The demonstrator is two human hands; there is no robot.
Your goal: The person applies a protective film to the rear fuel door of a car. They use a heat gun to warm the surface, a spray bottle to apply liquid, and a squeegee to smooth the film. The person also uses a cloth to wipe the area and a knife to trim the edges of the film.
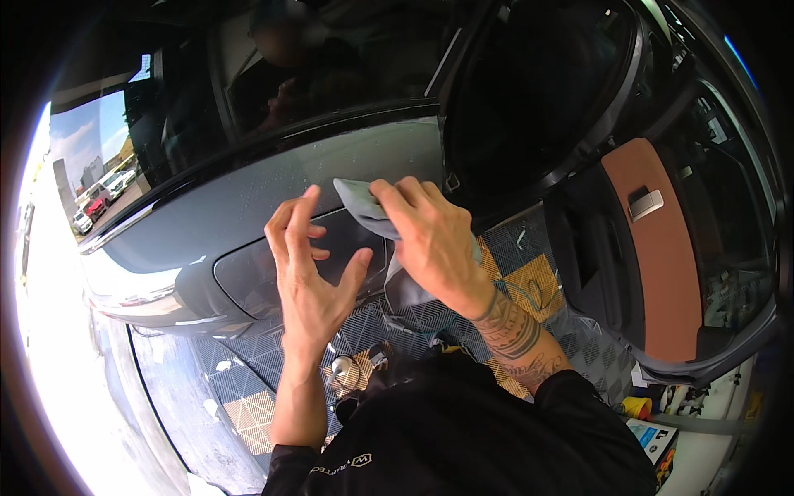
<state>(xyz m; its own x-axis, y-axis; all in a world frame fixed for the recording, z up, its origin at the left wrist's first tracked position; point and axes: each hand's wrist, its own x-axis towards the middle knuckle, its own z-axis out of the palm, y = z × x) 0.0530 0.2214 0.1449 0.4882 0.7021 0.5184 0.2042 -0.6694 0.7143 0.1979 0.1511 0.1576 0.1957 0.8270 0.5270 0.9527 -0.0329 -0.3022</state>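
A grey car body (273, 178) is seen across the upper half of the view, from nine o'clock to twelve o'clock, with small water drops on its painted panel. Above it, a dark side window (207, 99) is found, in which a street with parked cars is reflected at ten o'clock. At three o'clock an open car door (662, 248) is seen, and its inner side is covered with a brown trim panel (662, 273) that carries a small silver handle (645, 202). Under the car, from six to four o'clock, a floor of grey and yellow ribbed tiles (529, 277) is laid.

Near the centre, a grey cloth (360, 202) is held in the right hand (430, 240); the fingers are closed narrowly over its upper edge, and the cloth is pressed on the painted panel just below the window line, with its lower part hanging under the wrist. The left hand (310, 264), just beside it at nine o'clock, is held with fingers spread wide and holds nothing; whether the fingertips touch the panel cannot be told.
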